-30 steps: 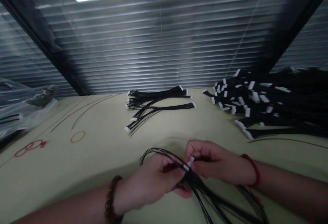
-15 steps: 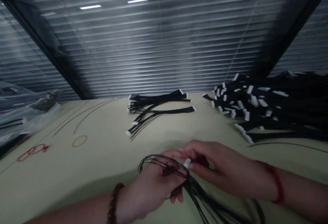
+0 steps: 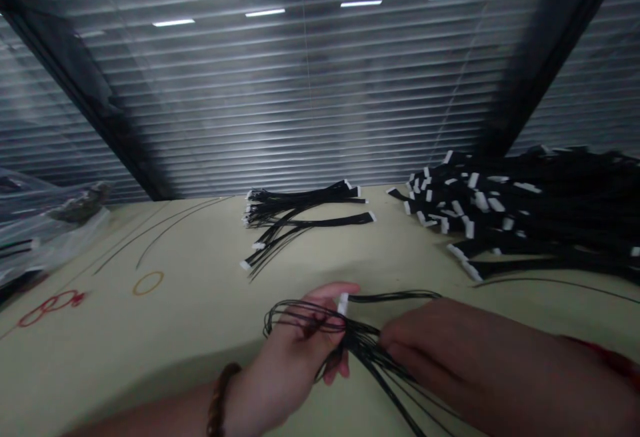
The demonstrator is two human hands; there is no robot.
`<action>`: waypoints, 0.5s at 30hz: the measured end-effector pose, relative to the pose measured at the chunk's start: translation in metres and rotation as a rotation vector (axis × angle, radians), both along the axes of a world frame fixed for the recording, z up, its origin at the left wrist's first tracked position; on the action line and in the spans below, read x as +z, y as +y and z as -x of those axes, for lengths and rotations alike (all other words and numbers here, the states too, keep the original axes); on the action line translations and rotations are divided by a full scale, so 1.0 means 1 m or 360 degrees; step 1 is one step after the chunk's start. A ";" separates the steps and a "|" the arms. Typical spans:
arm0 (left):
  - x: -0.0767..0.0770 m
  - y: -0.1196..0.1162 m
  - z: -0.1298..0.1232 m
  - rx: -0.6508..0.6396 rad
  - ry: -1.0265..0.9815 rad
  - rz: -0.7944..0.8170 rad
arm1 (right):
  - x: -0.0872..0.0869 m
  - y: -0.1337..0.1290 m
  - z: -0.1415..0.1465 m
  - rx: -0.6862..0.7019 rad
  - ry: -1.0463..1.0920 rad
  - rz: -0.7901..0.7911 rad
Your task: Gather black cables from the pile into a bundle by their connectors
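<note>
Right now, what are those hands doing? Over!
Left hand gripping black wires near white connector. Right hand at the wires, grip hidden. Cable pile beyond, apart from both hands.

Cable pile (image 3: 565, 217) blocks right; table (image 3: 200, 303) has room left.

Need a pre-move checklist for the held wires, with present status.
1. Left hand has a grip on the black wires: ok, thumb and fingers close on them.
2. White connector in sight: ok, beside the left fingers.
3. Wires fully seated in the connector: cannot tell, too small.
4. Right hand has a firm grip: cannot tell, fingertips hidden.
5. Held wires lie parallel: not ok, strands loop and cross.
6. Cable pile apart from right hand: ok, bare table shows between.
</note>
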State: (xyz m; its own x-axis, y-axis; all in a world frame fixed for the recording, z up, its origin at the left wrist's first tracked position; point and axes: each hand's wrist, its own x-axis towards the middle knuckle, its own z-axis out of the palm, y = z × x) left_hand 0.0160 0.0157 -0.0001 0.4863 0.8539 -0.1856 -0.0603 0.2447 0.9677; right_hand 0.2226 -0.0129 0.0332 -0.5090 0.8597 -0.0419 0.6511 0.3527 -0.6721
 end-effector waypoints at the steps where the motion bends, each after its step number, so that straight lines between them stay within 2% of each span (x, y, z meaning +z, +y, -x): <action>1: 0.000 -0.001 0.000 -0.0032 -0.0016 0.0024 | -0.001 0.003 0.008 0.0028 -0.0059 0.0029; 6: 0.001 -0.001 -0.001 -0.0103 -0.0127 0.0078 | -0.016 0.014 0.020 0.0018 0.0022 0.0238; 9: 0.001 -0.001 0.000 -0.0142 -0.0168 0.0103 | -0.017 0.013 0.018 -0.0039 0.0039 0.0248; 15: 0.001 -0.001 0.000 -0.0148 -0.0194 0.0118 | -0.006 0.007 0.020 -0.0129 -0.0146 -0.0232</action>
State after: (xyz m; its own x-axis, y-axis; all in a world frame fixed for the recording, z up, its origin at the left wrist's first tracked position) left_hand 0.0155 0.0152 0.0005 0.5852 0.7905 -0.1809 -0.1502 0.3249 0.9337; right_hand 0.2024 -0.0055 0.0273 -0.4375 0.8982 0.0431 0.7375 0.3858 -0.5543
